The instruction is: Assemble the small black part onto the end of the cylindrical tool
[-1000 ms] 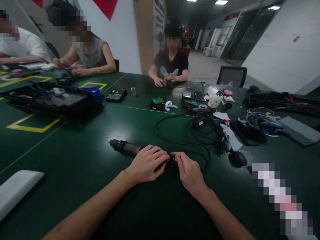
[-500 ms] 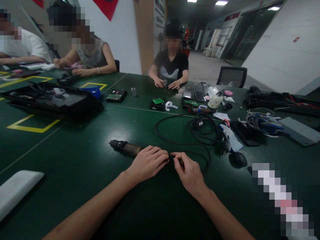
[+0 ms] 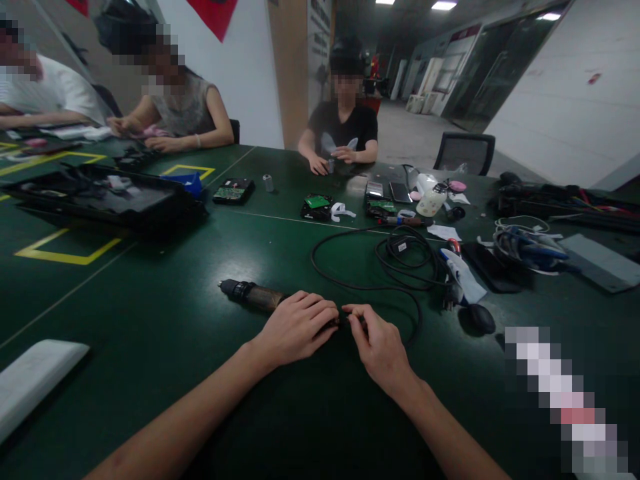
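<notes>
We're in an electronics workshop, office-type rm: big green table (image 3: 200,347), yellow tape sqs. (image 3: 53,257) on it, bare PCBs (image 3: 317,201) across its far half, elec. screwdriver (image 3: 257,297) on its near side, co-workers (image 3: 345,123) seated round its far edge, mesh office chair (image 3: 465,155) behind it.

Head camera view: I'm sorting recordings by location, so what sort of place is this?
Probably a shared electronics workshop: a green table with yellow markings, an exposed circuit board, and a screwdriver-like power tool under the left hand.
</notes>
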Tool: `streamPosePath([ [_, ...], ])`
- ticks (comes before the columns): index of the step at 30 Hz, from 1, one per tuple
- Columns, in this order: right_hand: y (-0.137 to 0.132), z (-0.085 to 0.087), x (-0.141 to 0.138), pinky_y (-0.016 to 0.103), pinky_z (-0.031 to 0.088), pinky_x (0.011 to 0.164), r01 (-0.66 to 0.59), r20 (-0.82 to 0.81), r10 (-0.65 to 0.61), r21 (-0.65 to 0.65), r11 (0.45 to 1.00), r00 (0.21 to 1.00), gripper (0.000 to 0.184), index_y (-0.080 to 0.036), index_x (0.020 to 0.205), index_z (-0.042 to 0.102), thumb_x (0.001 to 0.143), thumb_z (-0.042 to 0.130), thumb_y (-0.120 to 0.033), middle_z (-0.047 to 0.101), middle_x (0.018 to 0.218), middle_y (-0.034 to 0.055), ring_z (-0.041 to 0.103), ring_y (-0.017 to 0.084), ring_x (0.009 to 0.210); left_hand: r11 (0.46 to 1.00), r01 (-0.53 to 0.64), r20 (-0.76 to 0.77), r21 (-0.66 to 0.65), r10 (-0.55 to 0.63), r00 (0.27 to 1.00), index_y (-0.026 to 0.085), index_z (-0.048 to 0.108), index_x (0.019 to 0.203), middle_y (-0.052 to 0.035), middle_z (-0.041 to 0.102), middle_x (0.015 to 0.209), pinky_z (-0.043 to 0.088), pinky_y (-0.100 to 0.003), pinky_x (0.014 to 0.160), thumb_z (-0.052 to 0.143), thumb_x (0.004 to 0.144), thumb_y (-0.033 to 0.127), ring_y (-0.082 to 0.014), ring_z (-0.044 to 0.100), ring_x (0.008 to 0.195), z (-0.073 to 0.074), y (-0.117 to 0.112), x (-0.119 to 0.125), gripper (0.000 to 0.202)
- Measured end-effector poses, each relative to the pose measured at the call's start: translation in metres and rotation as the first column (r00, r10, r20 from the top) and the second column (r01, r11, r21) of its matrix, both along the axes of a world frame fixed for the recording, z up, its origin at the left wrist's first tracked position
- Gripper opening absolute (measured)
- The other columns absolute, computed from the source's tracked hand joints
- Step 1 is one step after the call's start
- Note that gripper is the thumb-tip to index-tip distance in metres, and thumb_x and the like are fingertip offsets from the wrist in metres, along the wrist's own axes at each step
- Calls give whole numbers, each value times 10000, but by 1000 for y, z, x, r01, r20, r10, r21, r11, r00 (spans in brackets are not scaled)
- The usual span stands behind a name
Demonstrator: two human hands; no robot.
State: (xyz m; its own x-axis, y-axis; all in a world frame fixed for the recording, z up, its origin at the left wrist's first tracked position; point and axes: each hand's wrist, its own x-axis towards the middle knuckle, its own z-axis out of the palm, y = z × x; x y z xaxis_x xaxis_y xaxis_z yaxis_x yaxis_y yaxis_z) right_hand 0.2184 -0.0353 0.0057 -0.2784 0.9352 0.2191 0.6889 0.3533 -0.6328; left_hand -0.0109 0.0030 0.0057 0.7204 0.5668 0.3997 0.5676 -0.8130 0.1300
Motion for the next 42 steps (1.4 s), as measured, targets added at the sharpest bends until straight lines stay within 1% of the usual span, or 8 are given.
streamPosePath([
  [5,-1,-1,0,366,570,849,-6,5,6,-4,1000,1000,199,-242,1216,575,1118,415,-306,737,1236,70,756,239,1012,1000,14,23,-11,-14,1000,213,608,1178,-38,713,1222,473,-386,970,531,1052,294,-213,660,1120,1,-1,-1,168],
  [10,-1,-1,0,378,568,863,-7,10,7,5,1000,1000,204,-243,1220,571,1119,401,-294,731,1249,76,753,243,1029,1000,-4,19,-16,5,1000,202,607,1194,-46,714,1210,482,-387,966,547,1052,343,-215,664,1111,1,0,0,209],
  [14,-2,2,-1,375,568,857,-3,1,3,3,1000,1000,195,-250,1208,572,1109,407,-280,733,1243,71,749,243,1032,1000,10,3,-14,-10,1000,214,610,1212,-45,710,1228,482,-388,971,550,1040,309,-216,660,1133,2,-1,-1,206],
  [17,-4,6,-2,344,574,792,3,-12,-3,6,1000,1000,139,-257,1173,573,1063,491,-274,724,1273,69,752,235,997,1000,-12,19,23,12,1000,205,616,1158,-45,717,1180,488,-372,952,539,1055,308,-205,671,1102,-2,0,0,165],
  [22,-4,7,-3,320,559,693,21,38,-21,5,1000,999,231,-265,1183,552,960,608,-247,728,1251,45,751,214,859,999,-18,15,49,17,1000,203,613,1157,-42,717,1161,489,-378,944,529,1067,327,-207,673,1085,-6,2,1,174],
  [26,-2,5,-2,320,559,694,3,45,-4,23,1000,999,136,-268,1103,572,973,577,-229,707,1296,39,740,199,841,1000,-4,24,6,4,1000,204,618,1162,-48,717,1177,491,-390,954,546,1045,348,-218,665,1103,-1,-1,0,199],
  [30,-2,4,-2,320,565,696,-9,37,8,43,999,999,123,-267,1086,589,971,576,-223,712,1289,43,743,207,873,1000,6,31,-1,-6,1000,204,630,1184,-53,721,1190,496,-399,962,556,1015,293,-223,664,1124,3,-3,0,205],
  [42,-1,4,-1,323,539,646,-13,51,13,8,1000,999,101,-276,1088,580,996,582,-236,708,1289,22,728,201,822,999,-9,27,51,7,1000,214,624,1173,-36,715,1214,487,-384,959,535,1068,321,-212,665,1107,-4,1,-1,174],
])
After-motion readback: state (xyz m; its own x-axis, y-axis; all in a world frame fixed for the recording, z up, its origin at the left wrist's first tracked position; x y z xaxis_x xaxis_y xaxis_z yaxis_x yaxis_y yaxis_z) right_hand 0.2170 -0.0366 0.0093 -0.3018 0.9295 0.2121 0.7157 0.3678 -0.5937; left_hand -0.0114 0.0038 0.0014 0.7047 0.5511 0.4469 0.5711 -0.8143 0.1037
